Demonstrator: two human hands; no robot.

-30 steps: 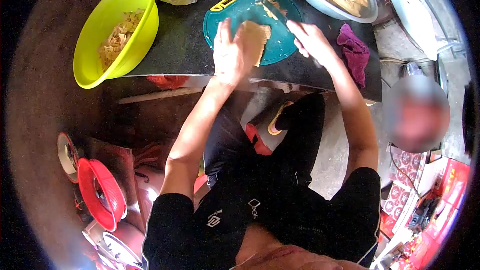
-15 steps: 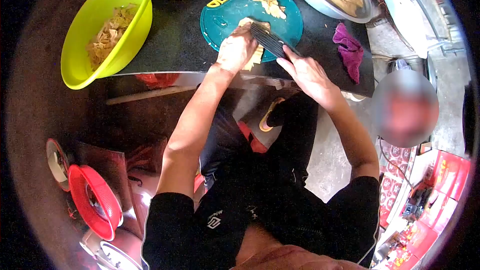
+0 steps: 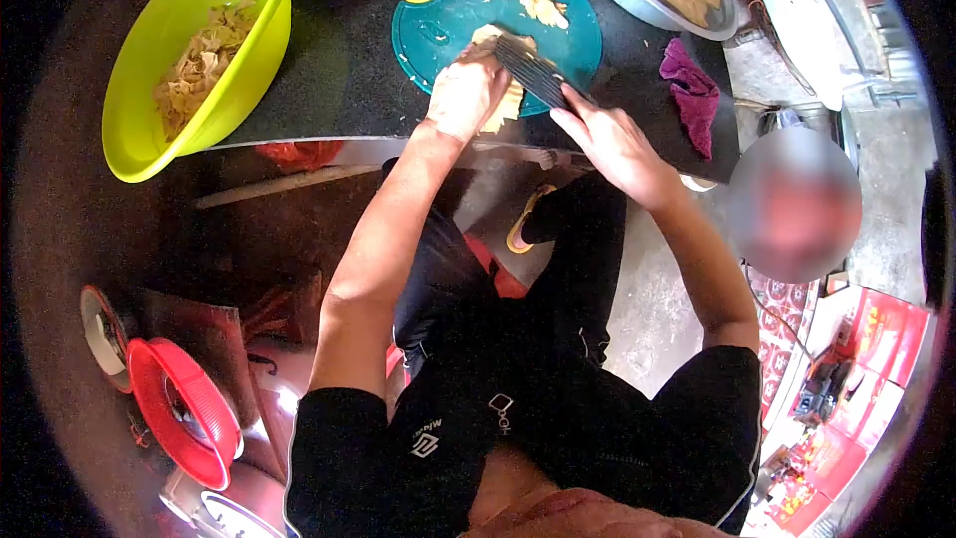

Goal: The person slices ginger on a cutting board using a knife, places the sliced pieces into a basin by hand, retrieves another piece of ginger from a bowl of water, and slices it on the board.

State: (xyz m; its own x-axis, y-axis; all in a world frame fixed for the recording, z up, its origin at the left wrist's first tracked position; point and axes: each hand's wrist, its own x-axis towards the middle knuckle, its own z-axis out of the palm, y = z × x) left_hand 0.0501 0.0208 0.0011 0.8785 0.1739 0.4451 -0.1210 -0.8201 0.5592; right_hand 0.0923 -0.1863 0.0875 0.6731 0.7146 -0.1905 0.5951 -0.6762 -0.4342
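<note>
On the round teal cutting board (image 3: 438, 30), my left hand (image 3: 466, 90) presses with curled fingers on a flat, pale yellow piece of what looks like bamboo shoot (image 3: 506, 108). One end of it pokes out below the hand toward the table edge. My right hand (image 3: 617, 144) grips a kitchen knife (image 3: 531, 72) with a dark, ridged blade. The blade slants across the piece, right beside my left fingers; its cutting edge is hidden. Sliced pieces (image 3: 536, 2) lie in a small heap at the far side of the board.
A lime-green basin (image 3: 264, 60) with cut pale pieces stands at the left. At the back right, a light-blue basin (image 3: 647, 15) holds long yellowish pieces. A purple cloth (image 3: 692, 100) lies at the table's right. Below left are red baskets (image 3: 189, 418).
The whole view has shifted slightly, with the board and basins a little further up and left in the picture. Hands and knife keep almost the same place on the piece.
</note>
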